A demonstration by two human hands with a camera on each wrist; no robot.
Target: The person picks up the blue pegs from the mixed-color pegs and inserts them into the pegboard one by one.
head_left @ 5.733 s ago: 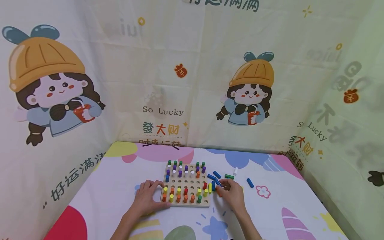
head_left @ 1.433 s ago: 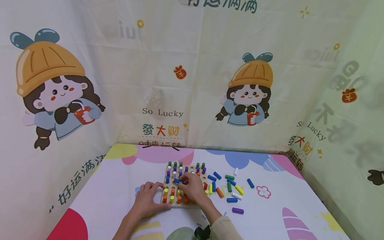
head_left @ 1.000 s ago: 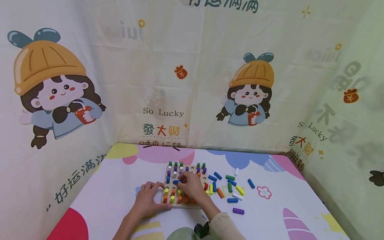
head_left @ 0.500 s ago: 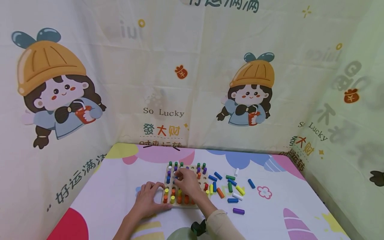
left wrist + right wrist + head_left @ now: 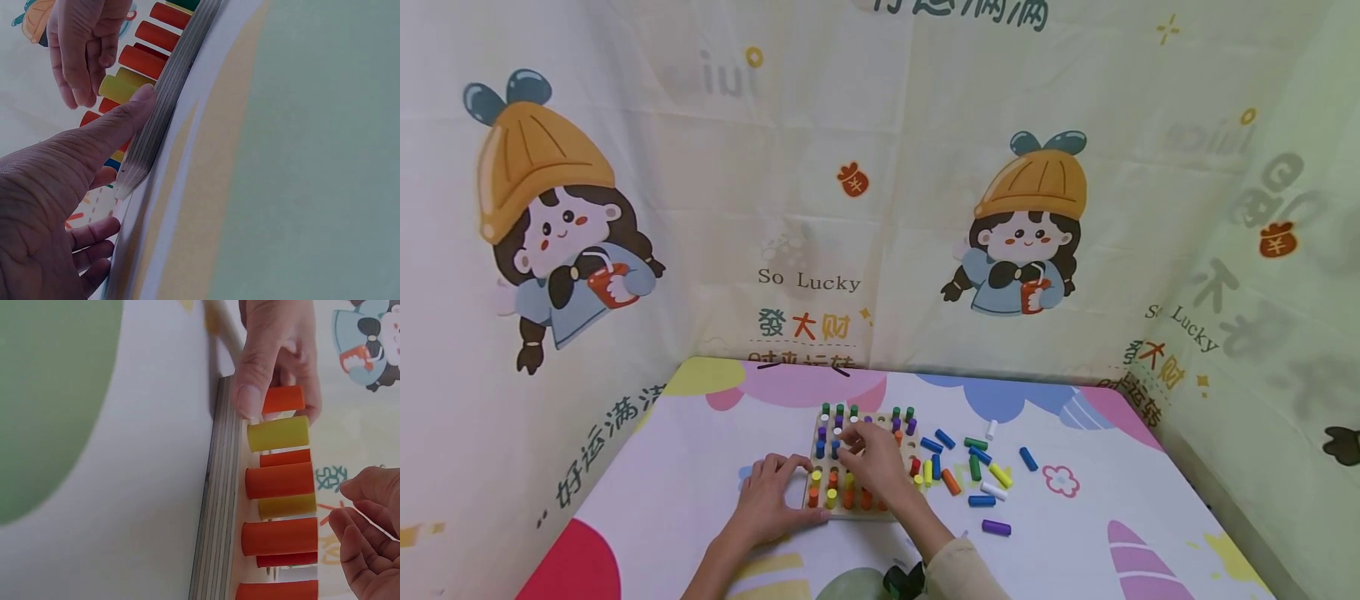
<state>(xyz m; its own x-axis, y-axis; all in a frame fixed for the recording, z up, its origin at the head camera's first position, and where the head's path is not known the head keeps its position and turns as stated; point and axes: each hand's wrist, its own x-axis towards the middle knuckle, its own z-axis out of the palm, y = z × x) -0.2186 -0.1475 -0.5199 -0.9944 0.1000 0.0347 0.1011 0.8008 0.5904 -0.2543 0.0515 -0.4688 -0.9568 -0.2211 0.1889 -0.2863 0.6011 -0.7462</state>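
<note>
Pegboard (image 5: 857,515), lower centre. Left hand (image 5: 767,493): thumb and forefinger grip its lower-left corner. Right hand (image 5: 877,460), above board: fingers loosely curled, nothing held. Loose pegs (image 5: 951,482): head view only. Layered edge (image 5: 169,87): wrist views only.

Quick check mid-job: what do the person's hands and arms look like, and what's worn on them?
The left hand and right hand are bare, without gloves. The right sleeve is beige; the left forearm is uncovered as far as shown. Beside the sleeve is a dark object, too unclear to identify.
</note>
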